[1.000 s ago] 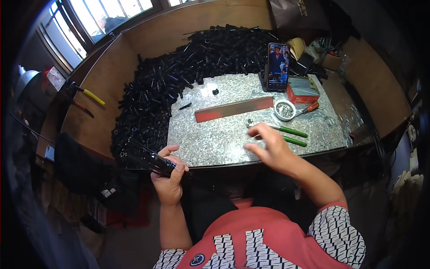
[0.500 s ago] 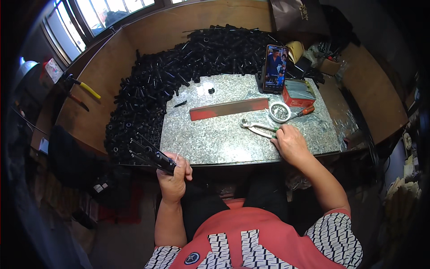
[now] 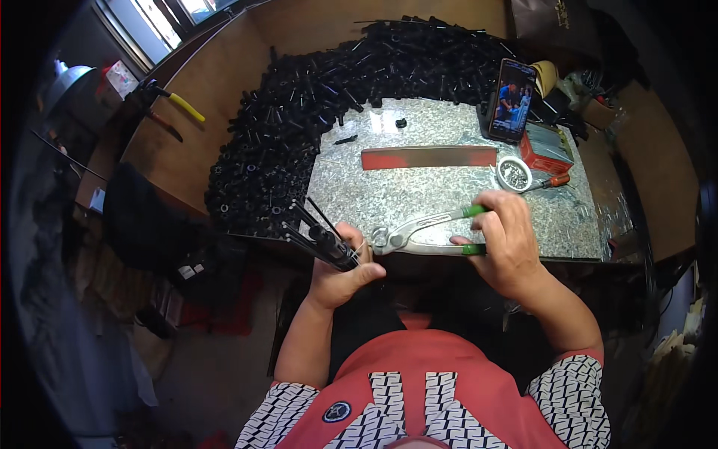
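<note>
My left hand [image 3: 340, 283] is closed around a black cylindrical part with several thin black rods [image 3: 329, 245], which point up and to the left. Thin pale strands stick out of it near my fingers. My right hand [image 3: 512, 243] grips a pair of end-cutting pincers [image 3: 425, 228] by the green-sleeved handles, which are spread apart. The round pincer head lies beside my left fingers, at the pale strands. Whether the jaws touch a strand is too small to tell.
A speckled stone slab [image 3: 434, 194] bears a red-and-grey flat bar [image 3: 430, 157], a white cup of small metal bits [image 3: 514, 174], a red-handled tool [image 3: 555, 181] and a red box [image 3: 544, 150]. A phone [image 3: 512, 101] stands behind. Black parts [image 3: 299, 112] are heaped left and back.
My right hand has lifted the pincers off the slab, spread their handles and brought the head left to the black part. My left hand has moved to the right. The view has shifted.
</note>
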Tool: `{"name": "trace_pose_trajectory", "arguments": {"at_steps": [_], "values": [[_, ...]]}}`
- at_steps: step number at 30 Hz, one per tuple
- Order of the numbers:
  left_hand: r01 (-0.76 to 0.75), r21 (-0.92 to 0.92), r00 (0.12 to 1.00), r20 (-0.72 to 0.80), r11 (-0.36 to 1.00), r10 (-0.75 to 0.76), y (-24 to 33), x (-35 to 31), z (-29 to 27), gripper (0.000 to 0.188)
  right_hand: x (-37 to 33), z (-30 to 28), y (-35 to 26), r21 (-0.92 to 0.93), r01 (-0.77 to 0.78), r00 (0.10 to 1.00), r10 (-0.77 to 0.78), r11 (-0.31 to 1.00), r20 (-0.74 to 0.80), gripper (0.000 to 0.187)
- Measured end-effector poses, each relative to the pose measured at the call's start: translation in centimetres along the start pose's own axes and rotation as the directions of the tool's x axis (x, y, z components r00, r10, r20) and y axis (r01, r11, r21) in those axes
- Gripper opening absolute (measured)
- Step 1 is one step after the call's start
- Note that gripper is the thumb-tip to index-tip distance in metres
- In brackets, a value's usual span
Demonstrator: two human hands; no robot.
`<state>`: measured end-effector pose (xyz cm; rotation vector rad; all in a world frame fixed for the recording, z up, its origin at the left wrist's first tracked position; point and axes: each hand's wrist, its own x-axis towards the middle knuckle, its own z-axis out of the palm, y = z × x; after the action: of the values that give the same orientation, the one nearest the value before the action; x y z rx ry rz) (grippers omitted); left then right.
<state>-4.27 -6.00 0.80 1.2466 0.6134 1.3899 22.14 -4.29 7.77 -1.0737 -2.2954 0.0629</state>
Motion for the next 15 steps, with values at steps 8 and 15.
{"name": "trace_pose_trajectory", "arguments": {"at_steps": [8, 15], "values": [[0.039, 0.005, 0.999, -0.034, 0.999, -0.039, -0.4, -0.3, 0.8, 0.083, 0.9, 0.5, -0.9, -0.532, 0.172, 0.934, -0.308, 0.829, -0.179, 0.032], [0.097, 0.102, 0.986, -0.148, 0.990, -0.081, -1.4, -0.6, 0.3, 0.071, -0.2, 0.1, -1.2, -0.276, 0.244, 0.970, -0.240, 0.930, 0.048, 0.029]]}}
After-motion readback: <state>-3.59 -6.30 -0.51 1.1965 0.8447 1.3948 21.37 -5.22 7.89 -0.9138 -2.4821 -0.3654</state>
